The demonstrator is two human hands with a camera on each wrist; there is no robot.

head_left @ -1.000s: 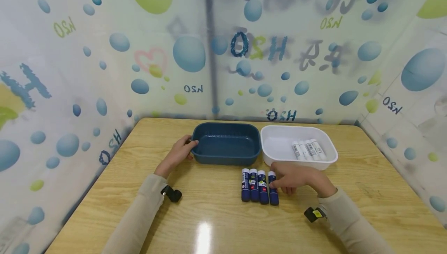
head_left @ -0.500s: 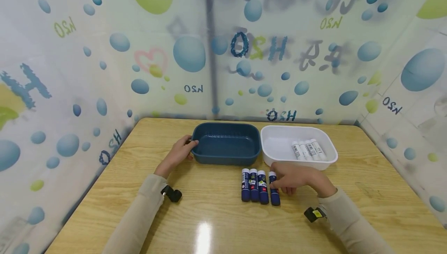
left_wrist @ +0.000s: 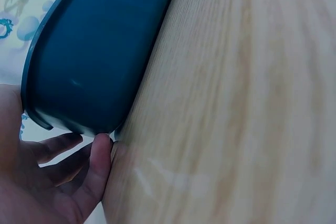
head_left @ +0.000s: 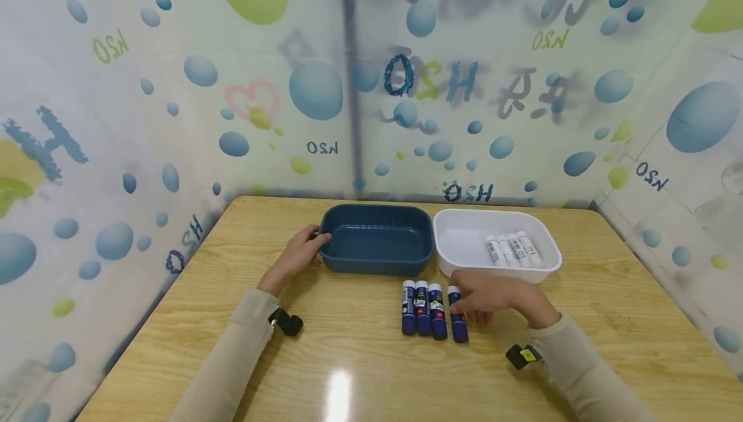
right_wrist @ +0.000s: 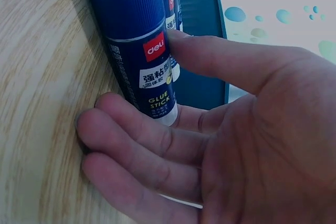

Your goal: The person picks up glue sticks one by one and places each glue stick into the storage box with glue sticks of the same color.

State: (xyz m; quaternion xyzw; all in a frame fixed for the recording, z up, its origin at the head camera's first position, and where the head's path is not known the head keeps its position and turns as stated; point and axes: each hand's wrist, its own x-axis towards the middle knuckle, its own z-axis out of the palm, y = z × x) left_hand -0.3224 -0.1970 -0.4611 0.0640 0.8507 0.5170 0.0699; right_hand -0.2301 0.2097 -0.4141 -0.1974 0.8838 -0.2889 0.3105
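My left hand (head_left: 295, 255) holds the left end of a dark blue plastic bin (head_left: 377, 266), thumb over its rim. In the left wrist view, other fingers touch the end wall of the bin (left_wrist: 100, 61) from outside. My right hand (head_left: 499, 293) pinches a blue glue stick (head_left: 459, 330) by its white end, between thumb and forefinger. This glue stick (right_wrist: 139, 45) lies on the table, its label showing in the right wrist view; the remaining fingers are bent towards the tabletop. Three more glue sticks (head_left: 423, 309) lie side by side just left of it.
A white bin (head_left: 461, 235) stands against the blue bin's right side, holding several white tubes (head_left: 513, 251). Both stand towards the back of the wooden table (head_left: 278, 370). A patterned curtain (head_left: 261, 54) rises behind the table and along both sides.
The pinched glue stick has shifted slightly right, its near end swinging outwards, so the gap to the other three has widened. My left hand and both bins have stayed put.
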